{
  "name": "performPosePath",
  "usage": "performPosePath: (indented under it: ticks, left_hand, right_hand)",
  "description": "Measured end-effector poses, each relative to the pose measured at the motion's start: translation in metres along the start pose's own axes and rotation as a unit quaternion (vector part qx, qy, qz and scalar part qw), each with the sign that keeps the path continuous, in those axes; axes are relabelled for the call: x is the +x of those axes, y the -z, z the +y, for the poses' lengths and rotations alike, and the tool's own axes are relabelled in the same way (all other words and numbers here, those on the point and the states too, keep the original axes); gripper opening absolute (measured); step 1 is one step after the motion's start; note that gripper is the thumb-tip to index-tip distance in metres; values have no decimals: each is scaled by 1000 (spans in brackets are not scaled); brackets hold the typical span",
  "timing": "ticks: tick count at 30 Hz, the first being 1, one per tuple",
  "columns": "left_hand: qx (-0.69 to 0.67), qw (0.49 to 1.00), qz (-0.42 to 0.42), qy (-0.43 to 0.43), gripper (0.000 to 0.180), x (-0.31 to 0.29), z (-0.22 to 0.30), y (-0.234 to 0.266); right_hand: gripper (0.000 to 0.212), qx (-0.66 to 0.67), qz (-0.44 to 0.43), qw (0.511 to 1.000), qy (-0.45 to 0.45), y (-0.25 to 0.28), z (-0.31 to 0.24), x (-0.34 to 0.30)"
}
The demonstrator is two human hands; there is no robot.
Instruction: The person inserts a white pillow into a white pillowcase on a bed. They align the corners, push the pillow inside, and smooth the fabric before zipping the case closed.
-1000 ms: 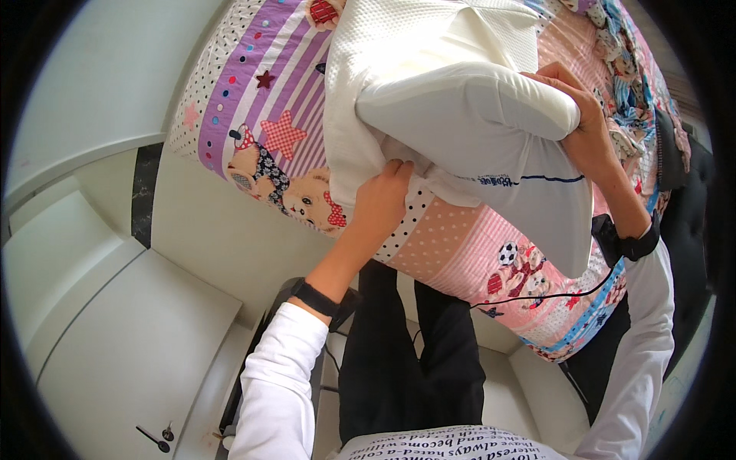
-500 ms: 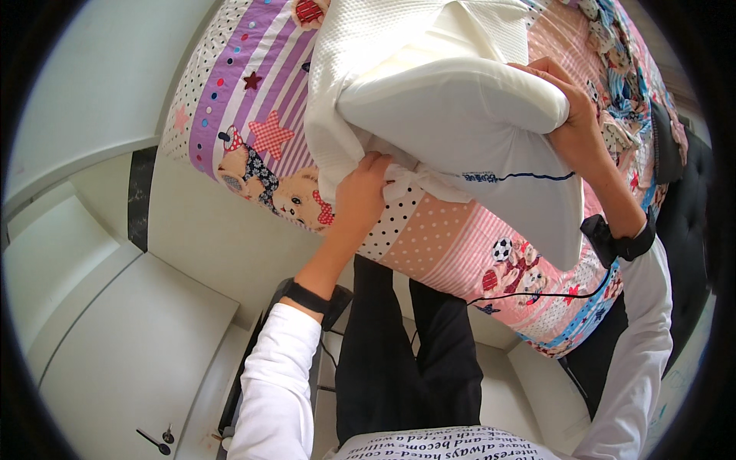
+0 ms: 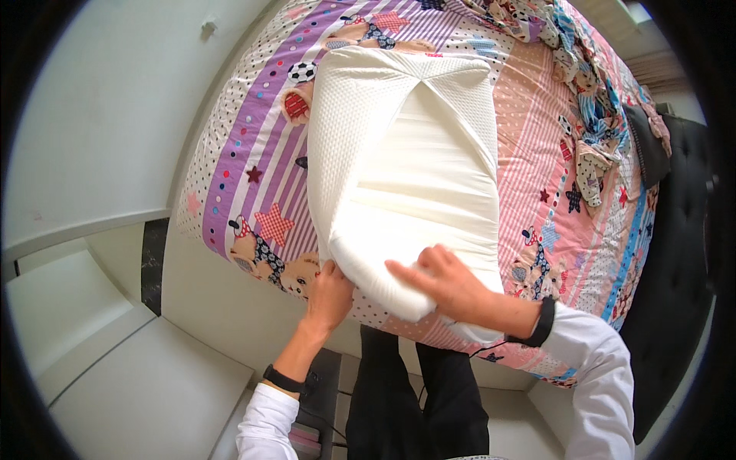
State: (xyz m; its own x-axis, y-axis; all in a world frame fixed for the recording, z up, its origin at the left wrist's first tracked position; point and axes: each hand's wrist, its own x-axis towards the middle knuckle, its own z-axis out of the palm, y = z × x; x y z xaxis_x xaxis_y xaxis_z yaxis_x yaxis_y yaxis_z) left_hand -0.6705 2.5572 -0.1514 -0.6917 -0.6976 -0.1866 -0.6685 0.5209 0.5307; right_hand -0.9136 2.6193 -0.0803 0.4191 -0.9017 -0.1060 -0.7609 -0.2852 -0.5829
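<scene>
Bear-print bedsheet [image 3: 529,130], white pillow [image 3: 429,165]

Pillow was laid on bedsheet, partly enclosed by textured pillowcase [image 3: 341,123]. Pillowcase edge was pinched by closed left hand [image 3: 330,297]; pillow's near end was touched by part-curled right hand [image 3: 452,287], grip unclear.

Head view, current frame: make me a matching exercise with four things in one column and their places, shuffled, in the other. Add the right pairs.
Things
1. Left hand
2. Black tufted panel
3. Right hand
4. White pillow

Places
A. On the patterned bedding
B. At the pillow's near left corner
C. At the pillow's near end, right of the other of the two hands
D. Along the right side of the picture

Pairs: 1-B, 2-D, 3-C, 4-A
</scene>
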Motion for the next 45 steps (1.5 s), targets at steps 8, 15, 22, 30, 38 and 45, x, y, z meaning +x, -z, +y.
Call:
performPosePath:
  ticks: [8,15,22,30,38,45]
  left_hand:
    - [-69,996,27,-46,28,-19,-20,14]
    - [-220,956,159,109,19,19,6,35]
    - [-198,937,195,214,44,110,-60,17]
    - [-594,674,10,439,51,111,-52,2]
    - [-42,963,-73,257,34,61,-113,24]
    - [-125,990,58,-34,34,236,22,36]
  right_hand:
    - [66,398,-113,906,-90,-18,17,-15]
    - [41,220,375,805,-404,-33,188,-58]
    - [60,507,285,667,-465,-39,192,-46]
    - [48,261,371,770,-448,-23,127,-56]
    - [51,280,220,838,-414,-37,109,-111]
    - [66,305,350,765,-446,0,214,-55]
